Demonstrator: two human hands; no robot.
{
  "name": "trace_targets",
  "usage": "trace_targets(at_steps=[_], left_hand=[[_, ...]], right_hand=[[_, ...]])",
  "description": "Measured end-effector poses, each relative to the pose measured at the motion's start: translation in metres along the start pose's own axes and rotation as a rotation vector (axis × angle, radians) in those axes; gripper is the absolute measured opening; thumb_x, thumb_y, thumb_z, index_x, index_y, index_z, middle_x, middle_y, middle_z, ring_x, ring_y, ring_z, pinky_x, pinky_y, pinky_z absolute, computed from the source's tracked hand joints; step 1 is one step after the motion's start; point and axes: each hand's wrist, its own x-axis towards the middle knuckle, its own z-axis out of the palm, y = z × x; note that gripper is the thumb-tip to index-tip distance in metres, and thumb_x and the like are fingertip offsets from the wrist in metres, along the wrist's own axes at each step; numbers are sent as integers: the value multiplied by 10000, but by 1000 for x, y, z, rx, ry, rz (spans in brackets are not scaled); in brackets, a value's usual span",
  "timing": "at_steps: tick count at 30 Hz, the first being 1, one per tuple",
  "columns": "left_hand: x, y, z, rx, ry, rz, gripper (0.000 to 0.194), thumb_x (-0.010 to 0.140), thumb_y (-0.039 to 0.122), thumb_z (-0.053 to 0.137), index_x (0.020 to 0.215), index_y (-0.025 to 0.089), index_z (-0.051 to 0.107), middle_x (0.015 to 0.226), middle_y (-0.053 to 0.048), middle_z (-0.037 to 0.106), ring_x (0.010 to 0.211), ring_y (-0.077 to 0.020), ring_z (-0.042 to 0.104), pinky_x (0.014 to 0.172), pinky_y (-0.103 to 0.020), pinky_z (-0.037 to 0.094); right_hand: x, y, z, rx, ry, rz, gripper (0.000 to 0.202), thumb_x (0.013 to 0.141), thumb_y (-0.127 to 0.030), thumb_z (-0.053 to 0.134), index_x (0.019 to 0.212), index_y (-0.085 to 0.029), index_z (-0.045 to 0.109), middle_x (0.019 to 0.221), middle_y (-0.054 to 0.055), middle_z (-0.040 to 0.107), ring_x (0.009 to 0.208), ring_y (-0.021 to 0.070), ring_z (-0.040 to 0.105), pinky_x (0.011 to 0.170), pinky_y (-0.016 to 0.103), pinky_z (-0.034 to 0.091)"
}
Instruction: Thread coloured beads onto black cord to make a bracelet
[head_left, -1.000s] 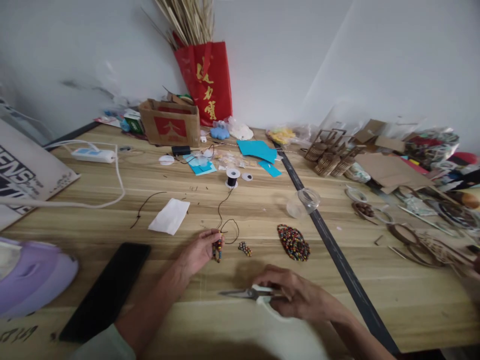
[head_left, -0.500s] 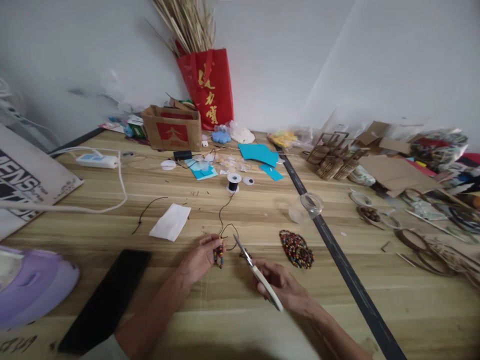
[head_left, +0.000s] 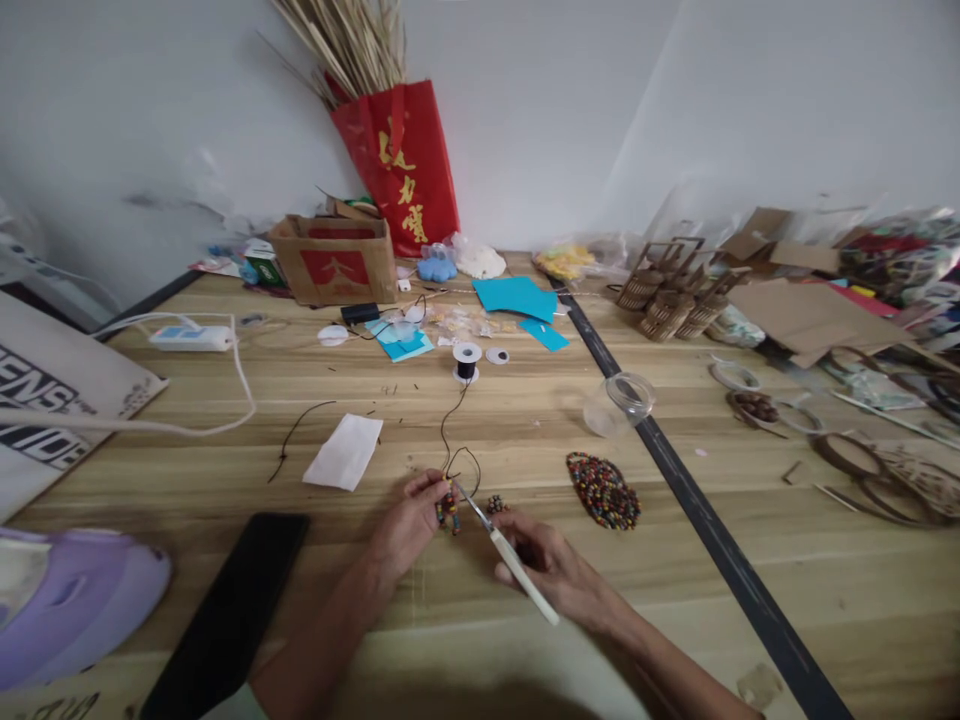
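1. On the worktop (head_left: 825,610) at six o'clock, the right hand (head_left: 551,562) grips scissors (head_left: 521,574), tips beside the left hand (head_left: 409,520).
2. That one pinches a beaded strand (head_left: 453,518), apparently already threaded.
3. At twelve o'clock, the spool (head_left: 466,367) trails cord (head_left: 444,432), seemingly uncut.

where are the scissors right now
In the head view, the scissors are just below centre, held in the right hand, their tips angled up-left close beside the string of beads in the left hand.
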Motion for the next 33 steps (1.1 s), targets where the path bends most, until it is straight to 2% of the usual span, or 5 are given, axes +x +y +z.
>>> trace_targets(at_steps=[10,15,20,26,33], left_hand=[[1,-3,0,89,-21,24,205,595,96,807,715,130,645,655,-12,690,624,-127,636,597,-218,462],[0,-4,2,111,-23,30,247,550,134,840,701,124,645,632,-8,681,599,-131,629,590,-226,457],[-1,-4,3,104,-6,33,230,569,96,817,702,125,632,637,-4,675,598,-127,621,589,-226,456],[0,-5,2,108,-1,38,211,596,87,800,708,122,625,628,0,664,582,-115,607,581,-216,459],[1,-6,1,124,-15,21,183,612,85,792,715,117,644,638,-4,669,585,-109,604,592,-216,457]], right_hand=[[2,0,5,-6,55,-16,405,820,-491,613,1036,-148,601,681,-45,416,609,88,366,537,208,278],[2,1,5,-87,63,-25,397,825,-454,618,1068,-141,604,667,-47,432,599,88,379,528,204,283],[3,3,6,-142,81,-62,412,822,-416,625,1127,-140,594,685,-39,492,592,89,398,527,200,305],[1,-6,6,-236,74,-82,398,838,-347,616,1182,-151,578,697,-30,530,585,89,415,528,188,327],[0,-12,6,-280,86,-111,372,867,-351,586,1189,-166,572,738,-18,569,619,95,472,572,180,375]])
